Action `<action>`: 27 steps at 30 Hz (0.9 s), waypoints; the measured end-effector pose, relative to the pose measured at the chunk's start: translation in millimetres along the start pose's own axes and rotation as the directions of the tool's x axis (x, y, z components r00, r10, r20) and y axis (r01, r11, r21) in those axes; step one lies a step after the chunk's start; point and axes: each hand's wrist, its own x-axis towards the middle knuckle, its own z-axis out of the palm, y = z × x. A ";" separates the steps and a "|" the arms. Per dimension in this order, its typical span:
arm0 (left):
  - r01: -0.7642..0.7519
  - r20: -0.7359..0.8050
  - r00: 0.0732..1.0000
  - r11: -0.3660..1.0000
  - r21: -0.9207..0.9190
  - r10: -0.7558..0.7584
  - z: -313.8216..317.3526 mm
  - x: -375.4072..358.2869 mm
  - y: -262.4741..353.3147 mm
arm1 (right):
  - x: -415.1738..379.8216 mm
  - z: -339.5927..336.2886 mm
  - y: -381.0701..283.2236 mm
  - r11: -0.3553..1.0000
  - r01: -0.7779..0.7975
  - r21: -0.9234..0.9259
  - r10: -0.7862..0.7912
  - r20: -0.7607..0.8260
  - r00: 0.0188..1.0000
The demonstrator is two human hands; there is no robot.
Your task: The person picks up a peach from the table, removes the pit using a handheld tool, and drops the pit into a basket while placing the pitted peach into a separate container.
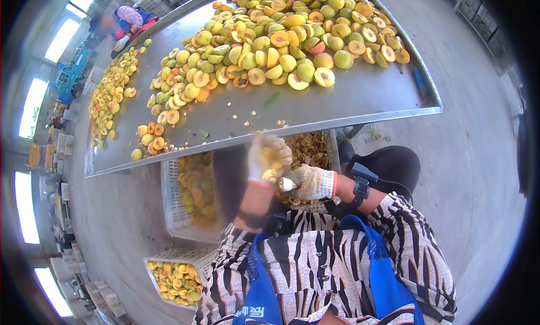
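Note:
Both of my hands wear pale knit gloves and are close together below the table's front edge. My left hand [271, 157] is curled and somewhat blurred, with yellow fruit [272, 173] at its palm. My right hand [314, 182] is closed around a small white-ended object [287, 184], whose other end is hidden in the glove. Beneath the hands is a crate [333, 150] of brownish fruit scraps. Halved yellow-green fruit [324, 76] lies heaped on the metal table [360, 103] in front of me.
A white crate [170, 204] of fruit pieces stands left of my legs, with another fruit crate [198, 263] behind it. A blue-handled object [419, 80] lies at the table's right corner. Another person [132, 21] is at the table's far left, beside more fruit [112, 97].

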 end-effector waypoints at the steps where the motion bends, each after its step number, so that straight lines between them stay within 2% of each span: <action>1: 0.032 0.115 0.993 0.996 -0.087 -0.022 -16.6 7.9 3.3 | 0.0 -0.2 -0.1 0.998 0.016 -0.053 -0.016 0.005 1.000; 2: -0.071 0.041 0.997 0.997 -0.001 0.071 -10.7 4.7 7.5 | 0.8 -0.6 -0.3 0.994 0.032 -0.106 -0.031 0.011 0.999; 4: -0.255 -0.088 0.958 0.949 0.187 0.275 15.4 -16.1 18.8 | -3.4 -16.4 -31.4 0.972 -0.211 -0.102 0.211 -0.018 0.977; 5: -0.241 -0.099 0.956 0.930 0.277 0.277 28.3 -29.6 25.2 | -0.7 -13.1 -23.7 0.978 -0.198 -0.063 0.190 -0.112 0.975; 6: -0.286 -0.053 0.947 0.905 0.315 0.318 24.9 -27.4 23.4 | 1.6 -9.8 -16.6 0.983 -0.182 -0.024 0.174 -0.207 0.963; 8: -0.376 0.048 0.920 0.845 0.381 0.389 19.7 -19.2 15.7 | 8.1 -2.4 -10.4 0.981 -0.190 -0.033 0.174 -0.274 0.946; 9: -0.400 0.088 0.915 0.851 0.341 0.395 22.3 -16.9 10.5 | 11.3 5.0 -5.3 0.982 -0.189 -0.007 0.178 -0.295 0.939; 10: -0.390 0.062 0.919 0.875 0.287 0.390 26.1 -15.2 5.4 | 14.4 6.3 -11.3 0.982 -0.186 0.018 0.183 -0.318 0.931; 11: -0.371 -0.003 0.921 0.878 0.303 0.390 28.0 -14.1 1.3 | 12.1 2.6 -19.4 0.937 -0.325 0.129 0.346 -0.210 0.914; 14: -0.394 -0.123 0.874 0.833 0.390 0.470 32.3 -7.8 -12.7 | 11.6 11.9 0.9 0.933 -0.200 0.300 0.254 -0.155 0.955; 15: -0.413 -0.148 0.846 0.804 0.427 0.513 31.9 -6.2 -15.7 | 12.3 13.4 -2.5 0.918 -0.206 0.338 0.258 -0.117 0.959; 18: -0.418 -0.037 0.880 0.808 0.415 0.474 19.1 -2.8 -18.5 | 5.5 -1.2 -16.1 0.758 -0.478 0.444 0.469 0.139 0.872; 20: -0.404 -0.018 0.896 0.830 0.383 0.444 13.5 0.4 -20.2 | 1.8 11.6 24.8 0.802 -0.245 0.545 0.213 0.122 0.969; 21: -0.396 -0.010 0.903 0.842 0.366 0.430 10.8 0.3 -21.6 | -0.6 14.9 27.1 0.813 -0.167 0.557 0.143 0.087 0.986; 23: -0.387 -0.064 0.910 0.894 0.227 0.411 10.6 2.6 -25.7 | -3.7 12.8 28.5 0.777 -0.188 0.601 0.142 0.123 0.982; 25: -0.361 -0.081 0.923 0.920 0.150 0.375 11.4 2.3 -25.2 | -6.8 -1.7 13.5 0.657 -0.380 0.651 0.270 0.268 0.925; 27: -0.315 -0.070 0.943 0.939 0.138 0.326 8.7 -1.7 -24.9 | -10.3 -6.6 16.7 0.498 -0.417 0.761 0.167 0.388 0.906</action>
